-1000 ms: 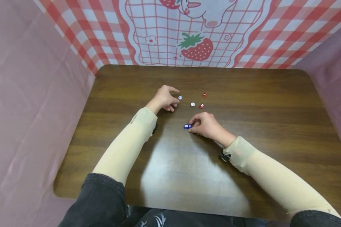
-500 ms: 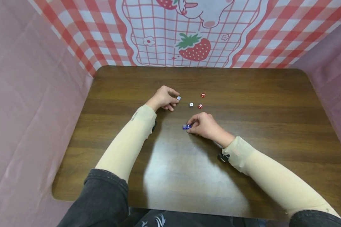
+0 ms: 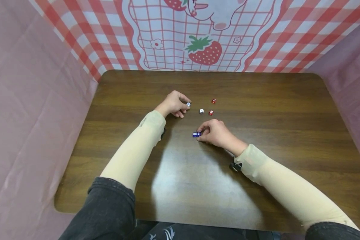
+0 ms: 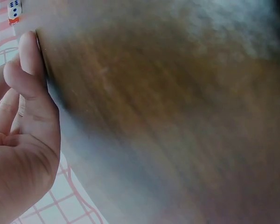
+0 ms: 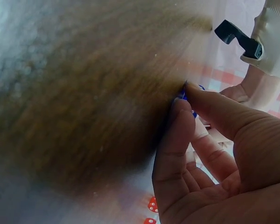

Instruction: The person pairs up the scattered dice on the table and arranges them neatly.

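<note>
My left hand point(image 3: 184, 104) lies curled on the brown table point(image 3: 258, 100), with a small white die point(image 3: 188, 104) at the tips of its thumb and forefinger. In the left wrist view the curled fingers point(image 4: 25, 70) press on the wood and that die is hidden. My right hand point(image 3: 201, 132) pinches blue dice point(image 3: 196, 134) that sit on the table. The right wrist view shows thumb and forefinger meeting on a blue die point(image 5: 183, 94). Between the hands lie a loose white die point(image 3: 201, 111) and two red dice point(image 3: 213, 100) point(image 3: 211, 112).
Pink cloth walls point(image 3: 33, 100) close in the table on the left and right. A red-checked strawberry backdrop point(image 3: 204, 50) stands behind it. The near half of the table shows bare wood with glare.
Both hands stay nearly still on their dice. The view has shifted slightly to the right.
</note>
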`<move>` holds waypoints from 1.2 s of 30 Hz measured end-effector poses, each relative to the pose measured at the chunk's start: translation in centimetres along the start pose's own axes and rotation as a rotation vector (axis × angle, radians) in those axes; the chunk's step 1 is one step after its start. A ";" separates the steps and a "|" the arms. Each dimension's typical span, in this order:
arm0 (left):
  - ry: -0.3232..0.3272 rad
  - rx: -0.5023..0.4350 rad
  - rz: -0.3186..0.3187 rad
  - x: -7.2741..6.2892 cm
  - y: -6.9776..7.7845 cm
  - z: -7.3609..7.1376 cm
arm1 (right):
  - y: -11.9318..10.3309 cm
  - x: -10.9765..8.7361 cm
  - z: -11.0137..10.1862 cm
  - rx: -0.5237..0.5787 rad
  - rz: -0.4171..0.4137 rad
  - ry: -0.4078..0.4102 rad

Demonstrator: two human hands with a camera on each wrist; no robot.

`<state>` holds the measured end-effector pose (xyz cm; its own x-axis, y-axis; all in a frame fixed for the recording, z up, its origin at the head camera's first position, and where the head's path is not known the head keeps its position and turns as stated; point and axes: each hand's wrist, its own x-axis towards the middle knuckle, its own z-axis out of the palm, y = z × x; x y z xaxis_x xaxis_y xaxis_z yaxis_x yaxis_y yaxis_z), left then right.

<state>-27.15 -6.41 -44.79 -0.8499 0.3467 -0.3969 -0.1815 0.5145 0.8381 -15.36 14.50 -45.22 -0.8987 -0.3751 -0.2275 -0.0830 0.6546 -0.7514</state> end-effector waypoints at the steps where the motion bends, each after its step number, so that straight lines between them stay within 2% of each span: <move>1: 0.004 0.004 0.001 0.0 0.0 0.0 | 0.0 0.0 0.0 0.002 0.001 0.001; 13: 0.041 0.010 0.001 -0.2 -0.2 0.4 | 0.1 0.1 0.1 0.018 -0.004 -0.002; 19: 0.037 0.060 0.014 -0.6 -0.1 0.8 | 0.0 0.2 0.0 0.012 -0.005 0.001; 26: 0.048 0.099 0.001 -1.1 -0.1 1.4 | 0.0 0.3 0.0 0.010 -0.002 -0.004; 36: 0.055 0.071 -0.019 -1.8 -0.2 2.3 | 0.1 0.2 0.0 0.015 0.007 -0.007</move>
<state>-24.43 -5.38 -45.06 -0.8731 0.2934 -0.3895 -0.1638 0.5759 0.8009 -15.58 14.45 -45.34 -0.8960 -0.3753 -0.2374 -0.0700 0.6472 -0.7591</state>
